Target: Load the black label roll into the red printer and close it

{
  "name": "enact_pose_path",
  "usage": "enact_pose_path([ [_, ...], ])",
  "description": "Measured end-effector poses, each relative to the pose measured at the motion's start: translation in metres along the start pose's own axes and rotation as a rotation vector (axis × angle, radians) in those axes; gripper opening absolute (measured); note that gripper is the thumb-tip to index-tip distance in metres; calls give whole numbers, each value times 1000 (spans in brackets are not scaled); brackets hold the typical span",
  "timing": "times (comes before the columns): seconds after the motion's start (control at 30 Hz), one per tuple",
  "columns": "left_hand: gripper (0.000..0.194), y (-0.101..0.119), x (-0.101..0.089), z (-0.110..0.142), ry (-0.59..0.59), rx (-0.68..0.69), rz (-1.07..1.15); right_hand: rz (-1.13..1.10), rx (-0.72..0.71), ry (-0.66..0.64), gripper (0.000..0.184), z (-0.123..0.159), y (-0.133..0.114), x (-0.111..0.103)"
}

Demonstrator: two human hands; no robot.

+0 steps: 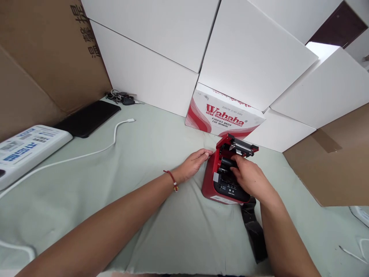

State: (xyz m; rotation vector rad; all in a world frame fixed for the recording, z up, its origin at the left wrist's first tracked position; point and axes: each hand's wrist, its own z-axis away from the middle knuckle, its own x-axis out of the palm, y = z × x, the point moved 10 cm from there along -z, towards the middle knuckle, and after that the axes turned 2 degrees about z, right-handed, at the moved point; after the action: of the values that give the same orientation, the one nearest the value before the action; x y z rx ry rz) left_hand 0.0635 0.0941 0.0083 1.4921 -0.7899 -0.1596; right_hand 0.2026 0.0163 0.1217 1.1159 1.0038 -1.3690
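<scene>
A small red and black printer (211,182) stands on the cloth with its hinged lid (240,146) raised. My left hand (194,163) rests against the printer's left side, fingers stretched out and touching the red casing. Inside the open compartment, my right hand (249,175) has its thumb and fingers closed around a black roll (227,162). Part of the roll is hidden by the fingers. A black strip (253,231) lies on the cloth beside my right forearm, partly beneath the printer's lower right corner.
A Wahaha carton (225,115) stands behind the printer, before white boxes (150,61). Along the left lie a black phone-like slab (89,117), a white power bank (31,150), a white cable (86,155) and keys (123,98). Brown cardboard (331,165) borders the right.
</scene>
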Motion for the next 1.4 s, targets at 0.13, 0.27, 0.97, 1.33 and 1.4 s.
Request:
enact_pose_path([
  [0.13,54,-4,0,-1,-14,-15,15,-258,-6,72,34,8,13,4],
  [0.27,53,-3,0,0,-19,-33,30,-338,51,165,40,7,22,3],
  [0.97,45,2,1,3,-11,-38,10,-708,323,99,41,98,204,34],
  [1.33,9,18,-16,8,201,27,-162,-402,-95,-36,40,84,88,70],
  [1.4,10,19,-10,7,137,15,-179,-346,-129,-107,39,83,75,70],
])
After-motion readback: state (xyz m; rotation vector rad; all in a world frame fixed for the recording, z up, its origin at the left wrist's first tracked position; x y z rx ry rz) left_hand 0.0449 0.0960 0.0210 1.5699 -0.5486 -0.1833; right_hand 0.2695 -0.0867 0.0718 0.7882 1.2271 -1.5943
